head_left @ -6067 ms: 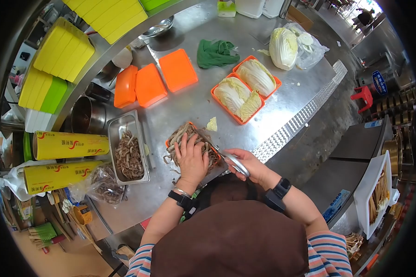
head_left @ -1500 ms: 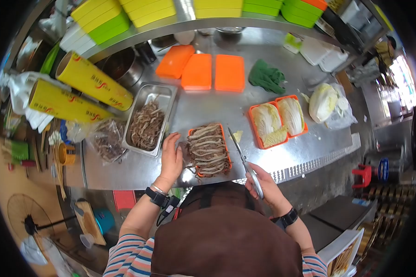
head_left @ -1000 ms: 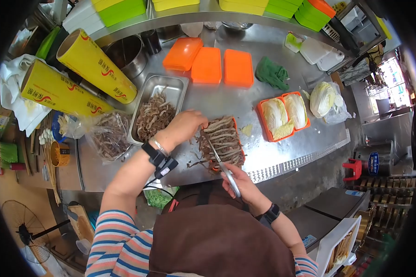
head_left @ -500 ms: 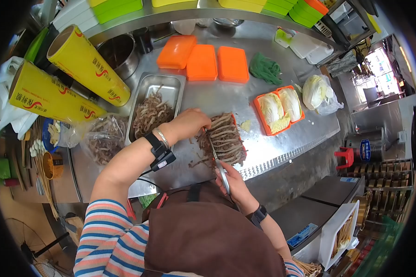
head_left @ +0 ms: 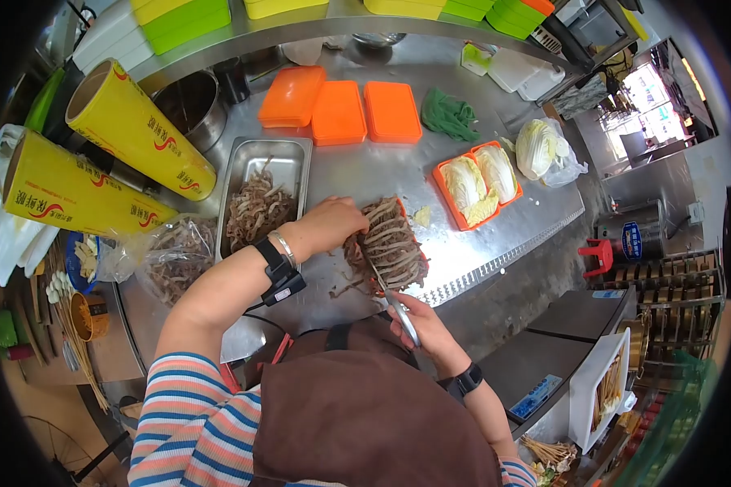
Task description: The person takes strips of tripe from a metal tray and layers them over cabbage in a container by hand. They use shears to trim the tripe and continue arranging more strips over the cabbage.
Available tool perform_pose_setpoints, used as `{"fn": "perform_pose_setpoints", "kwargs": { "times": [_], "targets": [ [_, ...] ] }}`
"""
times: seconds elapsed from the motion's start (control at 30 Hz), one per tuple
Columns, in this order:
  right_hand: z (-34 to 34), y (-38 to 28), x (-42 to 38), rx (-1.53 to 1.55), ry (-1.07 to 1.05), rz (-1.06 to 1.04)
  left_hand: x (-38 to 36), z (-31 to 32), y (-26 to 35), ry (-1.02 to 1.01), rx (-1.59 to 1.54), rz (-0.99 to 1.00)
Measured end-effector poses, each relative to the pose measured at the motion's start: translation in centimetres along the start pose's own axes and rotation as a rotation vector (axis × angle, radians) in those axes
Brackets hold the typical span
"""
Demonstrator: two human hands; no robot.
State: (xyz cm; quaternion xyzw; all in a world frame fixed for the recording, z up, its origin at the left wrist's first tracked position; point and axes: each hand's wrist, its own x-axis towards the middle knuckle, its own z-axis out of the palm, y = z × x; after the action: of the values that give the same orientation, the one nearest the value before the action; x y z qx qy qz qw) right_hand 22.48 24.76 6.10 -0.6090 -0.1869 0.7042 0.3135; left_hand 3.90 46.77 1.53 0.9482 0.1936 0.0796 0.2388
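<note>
Brown meat-like strips (head_left: pixel 391 243) lie in rows in an orange container, mostly covering it, with loose bits at its left side. My left hand (head_left: pixel 337 221) is at the upper left of the strips, its fingers bent together on some of them. My right hand (head_left: pixel 422 325) grips the handles of metal scissors (head_left: pixel 401 315) at the near edge of the container. The scissor blades reach up along the left part of the strips. A steel tray (head_left: pixel 303 162) with more strips stands to the left, beside a clear plastic bag of strips (head_left: pixel 179 258).
Orange lidded boxes (head_left: pixel 339 112) and a green net (head_left: pixel 450 115) lie at the back. Cabbage halves (head_left: pixel 466 182) fill an orange container at the right, near a bagged cabbage (head_left: pixel 542 151). Yellow film rolls (head_left: pixel 141 128) lie at the left. The steel table (head_left: pixel 536 213) ends at the right.
The view has shifted slightly. My right hand and the scissors have moved a little down and to the right; my left hand stays by the strips.
</note>
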Motion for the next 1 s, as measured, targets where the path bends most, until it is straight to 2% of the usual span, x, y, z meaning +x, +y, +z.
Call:
{"fn": "perform_pose_setpoints", "kwargs": {
  "times": [0.17,0.37,0.47,0.53,0.67,0.87,1.0],
  "targets": [
    [0.2,-0.6,0.3,-0.019,0.004,0.01,-0.5,0.0,0.3,0.026,-0.003,-0.012],
    [-1.4,0.0,-2.8,-0.006,-0.031,0.005,-1.1,0.7,0.5,0.154,-0.086,-0.003],
    [-1.5,0.5,-2.7,-0.004,-0.032,0.025,-0.6,1.2,0.6,0.139,-0.176,0.058],
    [-1.5,0.9,-1.7,-0.002,-0.036,0.03,-0.3,1.5,0.6,0.044,-0.141,0.04],
    [-1.2,0.4,-0.7,-0.023,-0.024,0.029,0.1,2.0,0.5,0.04,-0.059,0.126],
    [-1.8,-0.2,-2.8,-0.054,-0.05,0.043,0.1,0.5,1.2,-0.029,-0.171,0.014],
    [-1.6,-0.4,-2.3,-0.07,-0.065,-0.004,1.3,0.0,0.9,-0.143,-0.25,-0.057]
  ]
}}
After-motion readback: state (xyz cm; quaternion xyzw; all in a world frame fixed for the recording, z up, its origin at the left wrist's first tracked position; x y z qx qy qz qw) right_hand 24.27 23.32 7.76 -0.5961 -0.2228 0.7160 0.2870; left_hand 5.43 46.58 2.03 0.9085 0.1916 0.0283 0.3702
